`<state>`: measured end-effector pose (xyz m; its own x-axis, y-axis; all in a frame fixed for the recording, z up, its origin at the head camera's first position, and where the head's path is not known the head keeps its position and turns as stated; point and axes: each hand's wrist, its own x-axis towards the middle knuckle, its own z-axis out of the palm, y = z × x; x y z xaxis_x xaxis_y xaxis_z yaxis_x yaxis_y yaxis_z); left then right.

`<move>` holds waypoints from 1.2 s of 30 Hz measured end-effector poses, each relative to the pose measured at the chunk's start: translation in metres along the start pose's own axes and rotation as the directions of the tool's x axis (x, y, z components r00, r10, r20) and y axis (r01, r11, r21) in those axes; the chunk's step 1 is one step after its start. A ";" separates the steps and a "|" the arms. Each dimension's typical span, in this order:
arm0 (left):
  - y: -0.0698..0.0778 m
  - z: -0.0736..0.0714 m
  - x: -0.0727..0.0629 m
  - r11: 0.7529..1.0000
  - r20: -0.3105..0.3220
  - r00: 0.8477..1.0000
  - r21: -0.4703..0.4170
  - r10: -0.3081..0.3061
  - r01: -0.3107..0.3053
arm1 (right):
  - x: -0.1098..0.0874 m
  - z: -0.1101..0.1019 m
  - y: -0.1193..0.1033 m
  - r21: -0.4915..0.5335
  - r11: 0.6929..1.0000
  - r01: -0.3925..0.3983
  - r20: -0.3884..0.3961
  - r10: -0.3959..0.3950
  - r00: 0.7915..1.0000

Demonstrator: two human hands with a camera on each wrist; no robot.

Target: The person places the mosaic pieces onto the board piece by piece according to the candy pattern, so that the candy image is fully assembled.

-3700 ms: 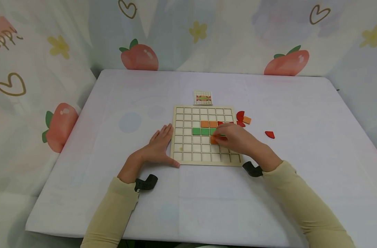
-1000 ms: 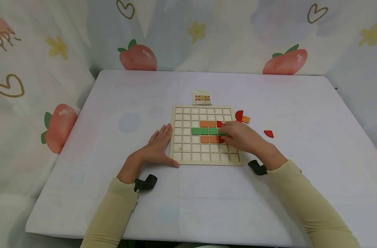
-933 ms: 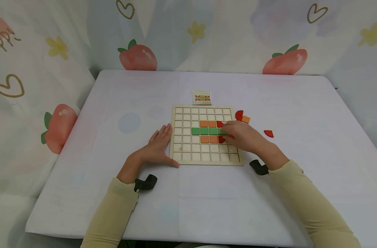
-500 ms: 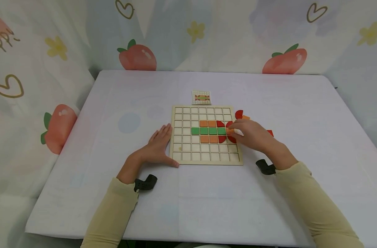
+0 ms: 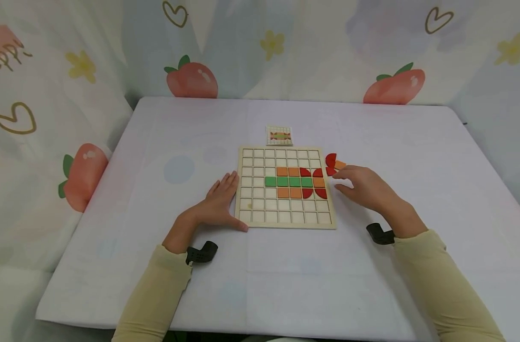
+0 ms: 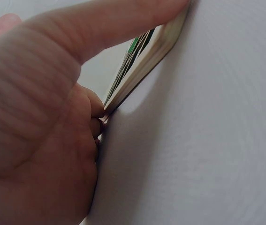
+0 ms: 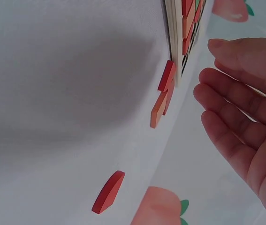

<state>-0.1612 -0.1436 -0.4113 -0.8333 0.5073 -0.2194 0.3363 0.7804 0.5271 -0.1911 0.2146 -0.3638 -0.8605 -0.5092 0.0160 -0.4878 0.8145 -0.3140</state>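
Note:
A pale wooden grid board point(image 5: 285, 225) lies on the table. My left hand point(image 5: 217, 202) rests flat at its left edge, fingers spread and thumb on the near corner; the left wrist view shows that thumb point(image 6: 118, 28) over the rim. Set in the grid are a row of green squares point(image 5: 282, 182), several orange squares point(image 5: 318, 182) and several red quarter-round tiles point(image 5: 321, 194). Just off the board's right edge hovers my right hand point(image 5: 367, 190), holding nothing, its fingers point(image 7: 226, 103) loosely bent. Near its fingertips lie loose red tiles point(image 5: 331, 159) and an orange tile point(image 5: 340, 165).
Behind the board lies a small pattern card point(image 5: 279, 136) printed with a similar design. One more loose red tile point(image 7: 108, 192) shows apart from the others in the right wrist view; the right hand hides it in the head view. A printed curtain point(image 5: 311, 52) hangs behind the table.
My right hand has let go of an orange square in the cell right of the green row and moved right, off the board. Red tiles it covered earlier now show. The left hand stays put.

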 end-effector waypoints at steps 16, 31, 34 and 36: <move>0.001 0.001 0.000 1.000 -0.001 1.000 -0.003 -0.004 0.004 | -0.014 -0.007 0.023 0.041 0.976 -0.213 0.044 0.211 0.976; 0.001 0.001 -0.001 1.000 0.006 1.000 -0.009 -0.010 0.010 | -0.026 -0.007 0.048 0.058 0.930 -0.363 0.081 0.358 0.930; 0.002 0.000 0.000 1.000 0.001 1.000 -0.018 -0.009 0.009 | -0.026 -0.008 0.049 0.056 0.922 -0.384 0.100 0.377 0.921; 0.002 0.000 0.000 1.000 0.000 1.000 -0.020 -0.011 0.011 | -0.027 -0.008 0.050 0.054 0.918 -0.393 0.106 0.386 0.916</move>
<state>-0.1604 -0.1420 -0.4103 -0.8367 0.4991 -0.2253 0.3184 0.7782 0.5413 -0.1936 0.2715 -0.3728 -0.9614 -0.1813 -0.2068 -0.1014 0.9327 -0.3461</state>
